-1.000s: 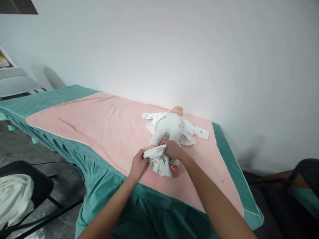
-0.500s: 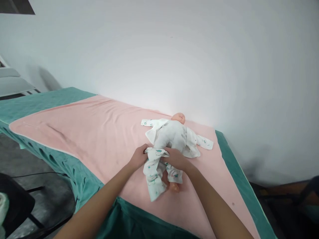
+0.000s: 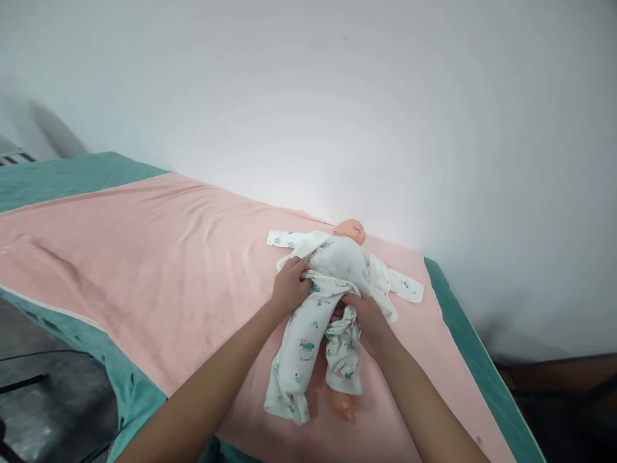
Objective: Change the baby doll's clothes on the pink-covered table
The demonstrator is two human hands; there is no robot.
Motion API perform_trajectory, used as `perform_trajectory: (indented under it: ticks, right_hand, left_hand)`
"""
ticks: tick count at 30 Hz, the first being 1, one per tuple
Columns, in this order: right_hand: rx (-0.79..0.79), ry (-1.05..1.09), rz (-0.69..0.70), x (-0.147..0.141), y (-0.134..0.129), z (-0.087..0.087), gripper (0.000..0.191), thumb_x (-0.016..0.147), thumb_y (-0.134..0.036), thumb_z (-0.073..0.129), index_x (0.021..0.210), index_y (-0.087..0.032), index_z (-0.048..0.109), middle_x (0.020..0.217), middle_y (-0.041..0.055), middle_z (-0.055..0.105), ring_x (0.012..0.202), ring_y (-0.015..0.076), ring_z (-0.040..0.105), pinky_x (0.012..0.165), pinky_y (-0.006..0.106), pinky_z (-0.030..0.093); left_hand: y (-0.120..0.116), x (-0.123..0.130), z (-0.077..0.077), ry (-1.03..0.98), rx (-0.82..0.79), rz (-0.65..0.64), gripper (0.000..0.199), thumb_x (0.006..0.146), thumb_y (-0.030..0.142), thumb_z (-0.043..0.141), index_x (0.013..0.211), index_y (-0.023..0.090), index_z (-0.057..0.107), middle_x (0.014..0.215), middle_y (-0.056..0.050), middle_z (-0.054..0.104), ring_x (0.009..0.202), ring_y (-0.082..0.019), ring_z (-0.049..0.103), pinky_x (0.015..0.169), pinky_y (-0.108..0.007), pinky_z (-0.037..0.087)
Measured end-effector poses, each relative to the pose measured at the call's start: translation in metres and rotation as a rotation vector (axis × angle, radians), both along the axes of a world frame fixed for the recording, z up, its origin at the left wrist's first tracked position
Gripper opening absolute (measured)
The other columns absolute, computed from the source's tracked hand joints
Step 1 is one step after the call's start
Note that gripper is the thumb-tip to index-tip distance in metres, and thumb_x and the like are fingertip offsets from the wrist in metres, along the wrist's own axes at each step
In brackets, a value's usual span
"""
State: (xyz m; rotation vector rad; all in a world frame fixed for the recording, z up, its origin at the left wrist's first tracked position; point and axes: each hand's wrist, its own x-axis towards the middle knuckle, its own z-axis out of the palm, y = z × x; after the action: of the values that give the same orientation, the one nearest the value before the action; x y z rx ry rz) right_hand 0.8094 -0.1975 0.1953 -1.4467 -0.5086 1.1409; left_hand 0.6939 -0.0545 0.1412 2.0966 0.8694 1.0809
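We seem to be putting pants [image 3: 304, 341] on the doll [image 3: 343, 258]; our left hand [image 3: 290, 286] and right hand [image 3: 370, 321] grip the waistband [image 3: 330, 281], which next likely needs an even upward pull.

No text can be read; any on the trousers [image 3: 304, 321] is perhaps too small.

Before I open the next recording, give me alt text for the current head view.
A person's left hand and right hand grip patterned white pants on a doll. The doll lies on a pink blanket over green cloth, with the sleeves of a white top spread to either side.
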Motion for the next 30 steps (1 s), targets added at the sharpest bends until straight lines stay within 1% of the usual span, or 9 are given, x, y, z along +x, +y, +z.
perform_trajectory:
  ticks: [4, 7, 11, 13, 15, 19, 23, 26, 30]
  right_hand:
    - [0.013, 0.018, -0.001, 0.007, 0.001, 0.0, 0.019, 0.073, -0.026, 0.057, 0.091, -0.02, 0.059, 0.075, 0.0021, 0.066, 0.066, 0.0189, 0.065, 0.063, 0.033, 0.054]
    - [0.031, -0.141, 0.21, 0.009, -0.001, 0.004, 0.034, 0.077, -0.033, 0.059, 0.109, -0.021, 0.058, 0.096, 0.0052, 0.069, 0.087, 0.0221, 0.066, 0.075, 0.035, 0.053]
    - [0.006, -0.605, 0.501, 0.001, -0.004, 0.009, 0.059, 0.07, -0.037, 0.072, 0.124, -0.023, 0.052, 0.121, 0.0064, 0.061, 0.109, 0.0263, 0.057, 0.089, 0.038, 0.047]
    - [-0.028, -0.764, 0.588, -0.003, -0.003, 0.008, 0.056, 0.07, -0.036, 0.071, 0.121, -0.022, 0.053, 0.116, 0.0066, 0.063, 0.104, 0.0259, 0.057, 0.086, 0.036, 0.046]
    - [-0.054, -0.837, 0.627, -0.005, -0.002, 0.004, 0.039, 0.075, -0.032, 0.065, 0.111, -0.021, 0.057, 0.105, 0.0052, 0.065, 0.095, 0.0235, 0.058, 0.08, 0.032, 0.046]
    - [-0.034, -0.876, 0.499, -0.002, 0.002, -0.001, 0.018, 0.08, -0.023, 0.05, 0.096, -0.02, 0.058, 0.09, 0.0024, 0.065, 0.083, 0.0192, 0.058, 0.071, 0.027, 0.044]
    - [0.02, -0.911, 0.333, -0.001, 0.005, -0.001, 0.015, 0.079, -0.021, 0.048, 0.092, -0.021, 0.056, 0.09, 0.0025, 0.066, 0.083, 0.0192, 0.059, 0.069, 0.027, 0.043]
    - [0.016, -0.931, 0.23, -0.003, 0.006, -0.002, 0.01, 0.082, -0.025, 0.047, 0.089, -0.022, 0.054, 0.085, 0.0017, 0.064, 0.078, 0.019, 0.059, 0.066, 0.027, 0.042]
    - [-0.007, -0.87, 0.082, -0.004, 0.005, -0.007, 0.01, 0.085, -0.033, 0.047, 0.089, -0.024, 0.05, 0.079, -0.0005, 0.061, 0.074, 0.0186, 0.059, 0.064, 0.028, 0.042]
  left_hand:
    - [0.002, 0.007, -0.009, -0.041, -0.024, 0.037, 0.016, 0.07, 0.009, 0.051, 0.08, 0.02, 0.056, 0.089, -0.003, 0.057, 0.086, -0.019, 0.053, 0.076, -0.03, 0.04]
    - [-0.004, 0.006, -0.016, -0.102, -0.104, 0.057, 0.018, 0.074, 0.011, 0.051, 0.087, 0.021, 0.057, 0.09, -0.003, 0.058, 0.086, -0.019, 0.054, 0.075, -0.03, 0.04]
    - [-0.017, -0.006, -0.019, -0.162, -0.133, 0.061, 0.02, 0.076, 0.013, 0.052, 0.093, 0.022, 0.058, 0.096, -0.003, 0.057, 0.09, -0.019, 0.053, 0.077, -0.029, 0.041]
    - [-0.028, -0.017, -0.02, -0.177, -0.166, 0.112, 0.023, 0.075, 0.013, 0.054, 0.096, 0.022, 0.058, 0.099, -0.004, 0.055, 0.085, -0.018, 0.053, 0.073, -0.028, 0.041]
    - [-0.042, -0.03, -0.022, -0.182, -0.258, 0.144, 0.02, 0.078, 0.02, 0.056, 0.098, 0.022, 0.059, 0.093, -0.003, 0.055, 0.076, -0.016, 0.052, 0.067, -0.027, 0.039]
    - [-0.073, -0.057, -0.028, -0.167, -0.437, -0.005, 0.034, 0.081, 0.037, 0.061, 0.112, 0.023, 0.06, 0.072, 0.001, 0.055, 0.066, -0.016, 0.051, 0.063, -0.027, 0.038]
    - [-0.086, -0.068, -0.031, -0.035, -0.363, -0.09, 0.036, 0.087, 0.042, 0.053, 0.117, 0.024, 0.057, 0.074, 0.001, 0.058, 0.068, -0.017, 0.054, 0.064, -0.027, 0.039]
    - [-0.075, -0.062, -0.026, 0.055, -0.245, -0.089, 0.03, 0.094, 0.04, 0.039, 0.114, 0.024, 0.056, 0.081, -0.001, 0.063, 0.075, -0.018, 0.058, 0.067, -0.027, 0.04]
    - [-0.045, -0.046, -0.019, 0.121, -0.133, 0.015, 0.028, 0.095, 0.039, 0.037, 0.112, 0.025, 0.054, 0.079, 0.0, 0.066, 0.072, -0.018, 0.062, 0.065, -0.027, 0.041]
